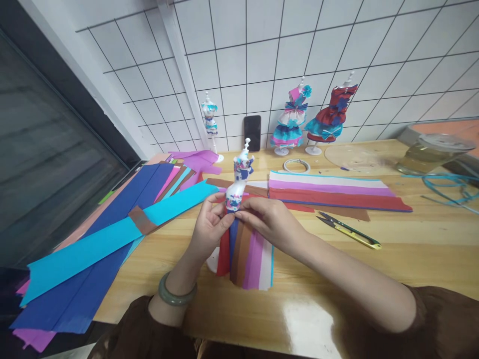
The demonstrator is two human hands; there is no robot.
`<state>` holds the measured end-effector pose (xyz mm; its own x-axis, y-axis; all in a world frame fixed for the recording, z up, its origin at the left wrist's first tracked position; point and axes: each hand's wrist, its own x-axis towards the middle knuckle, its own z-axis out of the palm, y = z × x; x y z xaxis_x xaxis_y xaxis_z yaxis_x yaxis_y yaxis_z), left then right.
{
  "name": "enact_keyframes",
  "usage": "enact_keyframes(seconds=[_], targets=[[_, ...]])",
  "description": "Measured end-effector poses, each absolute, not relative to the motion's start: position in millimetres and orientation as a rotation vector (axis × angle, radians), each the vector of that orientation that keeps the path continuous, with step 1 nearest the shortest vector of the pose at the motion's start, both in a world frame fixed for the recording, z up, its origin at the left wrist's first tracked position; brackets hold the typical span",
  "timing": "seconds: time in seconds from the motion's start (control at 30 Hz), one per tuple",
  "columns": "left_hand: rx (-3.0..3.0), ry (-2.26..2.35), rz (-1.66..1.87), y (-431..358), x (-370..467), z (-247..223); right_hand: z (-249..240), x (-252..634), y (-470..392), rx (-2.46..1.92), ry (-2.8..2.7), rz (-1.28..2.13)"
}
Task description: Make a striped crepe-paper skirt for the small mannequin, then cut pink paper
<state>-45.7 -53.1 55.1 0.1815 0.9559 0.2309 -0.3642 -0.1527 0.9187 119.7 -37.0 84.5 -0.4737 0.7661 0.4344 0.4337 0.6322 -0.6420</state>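
A small white dress-form mannequin [235,192] with patches of coloured paper stands upright in the middle of the table. Layered paper strips in red, blue, brown, purple, white and light blue [250,254] hang from its lower body. My left hand [211,224] is at the mannequin's left side, thumb and fingers closed on the strips' top edge. From the right, my right hand [271,222] pinches the same top edge, its fingertips close to my left thumb. Part of the white base [213,260] shows behind the strips.
Long blue [108,229] and turquoise paper strips [86,242] lie left. Yellow-handled snips [352,232], layered strips [337,192] and a tape roll [297,166] lie right. Behind stand a phone [252,133] and three mannequins [210,119]. A glass container [430,152] is far right.
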Motion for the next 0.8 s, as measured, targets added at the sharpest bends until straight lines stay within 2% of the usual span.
enact_keyframes(seconds=[0.5, 0.8], targets=[[1.108, 0.623, 1.337, -56, -44, 56, 90, 116, -48, -0.951, -2.235, 0.442], [1.055, 0.583, 1.397, -54, -45, 56, 90, 113, -54, -0.919, -2.095, 0.416]])
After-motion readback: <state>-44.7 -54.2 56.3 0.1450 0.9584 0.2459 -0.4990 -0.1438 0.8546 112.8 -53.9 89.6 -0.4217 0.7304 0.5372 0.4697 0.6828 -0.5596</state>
